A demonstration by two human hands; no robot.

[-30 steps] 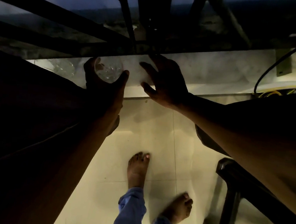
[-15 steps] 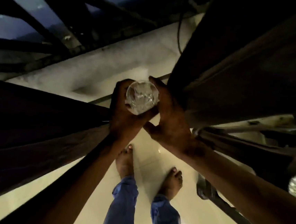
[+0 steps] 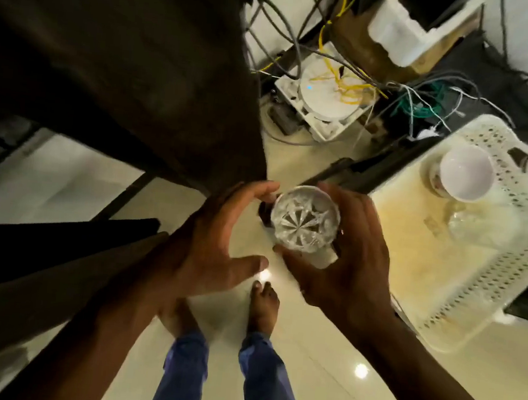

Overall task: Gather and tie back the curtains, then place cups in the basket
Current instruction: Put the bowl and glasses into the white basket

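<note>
Head view: right hand point(image 3: 343, 268) curls its fingers round a clear cut-glass cup point(image 3: 305, 220), held above the floor. Left hand point(image 3: 216, 247), just left, is spread wide, thumb apart from the cup. Right of them sits a cream perforated plastic basket point(image 3: 486, 285) holding a white cup point(image 3: 467, 173).

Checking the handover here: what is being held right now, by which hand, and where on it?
The right hand holds the cut-glass tumbler by its side wall, fingers wrapped round it. The left hand is open beside it, holding nothing.
</note>
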